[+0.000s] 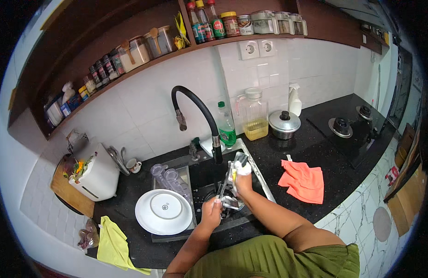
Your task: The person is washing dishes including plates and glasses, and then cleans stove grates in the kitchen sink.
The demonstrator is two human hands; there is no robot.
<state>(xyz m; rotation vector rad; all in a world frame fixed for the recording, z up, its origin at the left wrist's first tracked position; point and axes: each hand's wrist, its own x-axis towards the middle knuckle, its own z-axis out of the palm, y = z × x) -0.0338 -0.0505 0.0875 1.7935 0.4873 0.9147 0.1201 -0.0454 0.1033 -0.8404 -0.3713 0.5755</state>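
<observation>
My left hand grips the lower end of a clear, see-through piece, perhaps a container or lid, above the black sink. In my right hand is a foamy sponge, white with suds and showing a bit of yellow, pressed against the clear piece's upper part. The black gooseneck faucet arches over the basin behind both hands. Something round lies in the basin under my hands, mostly hidden. Suds and glare blur the clear piece's exact shape.
An upturned white plate and clear purplish cups rest left of the basin. Behind stand a green soap bottle, a pitcher and a lidded pot. An orange cloth lies right, a yellow cloth left.
</observation>
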